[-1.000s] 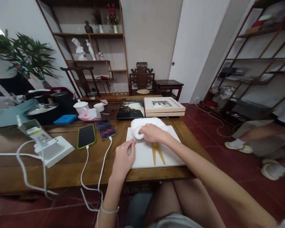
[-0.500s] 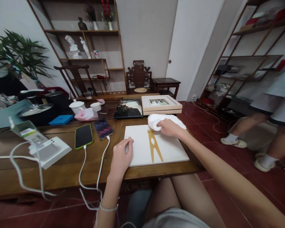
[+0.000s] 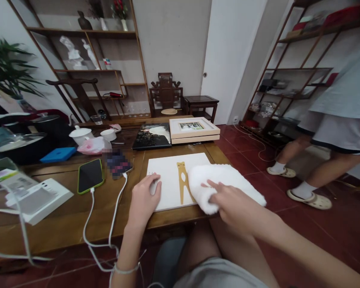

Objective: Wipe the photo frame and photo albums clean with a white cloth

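Note:
A white board (image 3: 164,192) with a gold, long-legged figure (image 3: 181,184) on its face lies flat at the table's front edge. My left hand (image 3: 144,197) rests on the board's left edge, fingers stretched over it and thumb apart, holding nothing. In my right hand (image 3: 232,202) is a fluffy white towel (image 3: 242,182), gripped near its rolled left end. The towel lies over the board's right part, covering one leg of the figure, and it hangs past the right edge. My right fingertips are partly sunk in the pile.
Behind the board are a framed picture (image 3: 194,130) and a dark photo panel (image 3: 152,135). A green-cased phone (image 3: 90,176), cables, an opened white box (image 3: 43,200), a blue box (image 3: 58,154) and pots (image 3: 24,146) occupy the left. A person (image 3: 332,132) stands at the right.
My right hand has drawn the towel from the board's far right corner toward me, down its right side. My left hand stays at the left edge. The view has shifted right.

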`<state>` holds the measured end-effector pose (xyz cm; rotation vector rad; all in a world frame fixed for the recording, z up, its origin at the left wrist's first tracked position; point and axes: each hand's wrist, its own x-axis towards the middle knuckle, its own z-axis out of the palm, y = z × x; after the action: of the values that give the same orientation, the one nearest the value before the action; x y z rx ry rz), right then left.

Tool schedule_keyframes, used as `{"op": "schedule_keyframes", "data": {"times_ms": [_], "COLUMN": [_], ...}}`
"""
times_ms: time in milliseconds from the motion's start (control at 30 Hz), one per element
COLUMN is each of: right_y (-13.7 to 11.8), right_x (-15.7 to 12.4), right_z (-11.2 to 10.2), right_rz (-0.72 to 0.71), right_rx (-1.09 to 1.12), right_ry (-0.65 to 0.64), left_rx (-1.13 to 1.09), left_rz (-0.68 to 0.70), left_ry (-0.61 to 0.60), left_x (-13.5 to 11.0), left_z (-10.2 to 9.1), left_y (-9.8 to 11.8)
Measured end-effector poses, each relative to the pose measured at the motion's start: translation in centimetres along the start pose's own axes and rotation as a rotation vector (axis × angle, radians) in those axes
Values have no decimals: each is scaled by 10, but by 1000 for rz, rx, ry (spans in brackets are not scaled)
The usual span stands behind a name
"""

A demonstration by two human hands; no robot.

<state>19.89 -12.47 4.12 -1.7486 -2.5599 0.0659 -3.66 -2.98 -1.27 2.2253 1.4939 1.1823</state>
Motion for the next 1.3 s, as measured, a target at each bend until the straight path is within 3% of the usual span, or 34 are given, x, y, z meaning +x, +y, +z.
{"op": "schedule_keyframes", "data": {"times_ms": [200,333,467,700,800,900,1167,1300], "right_y": [40,52,43,3,0,13,65,69], "right_x": [89,112,83,-22,-35,-13,106,114], "right_z": [-5,-5,-5,-18,-19,-16,-9,-12], "right_rz": [36,12,10,-59,-52,-15,31,42], "right_rx": [-58,-54,-38,122,166,127,33,33], "right_ry": [-14,0,-9,-111,-131,-114,7,21], "left_rx": [-7,-11,-13,-15,-16,-19,-31,-32], "left_rz": [-3,-7,-17,-29,-29,-33,-40,-34], "left_ry": [-11,-6,-9,-24,-22,-22,-21,-19], "left_x": [0,1,0,0,0,0,1,1], "left_z": [-1,-1,-2,-1,-1,-1,-1,0], "left_y": [-1,-1,-2,-1,-1,-2,-3,-5]}}
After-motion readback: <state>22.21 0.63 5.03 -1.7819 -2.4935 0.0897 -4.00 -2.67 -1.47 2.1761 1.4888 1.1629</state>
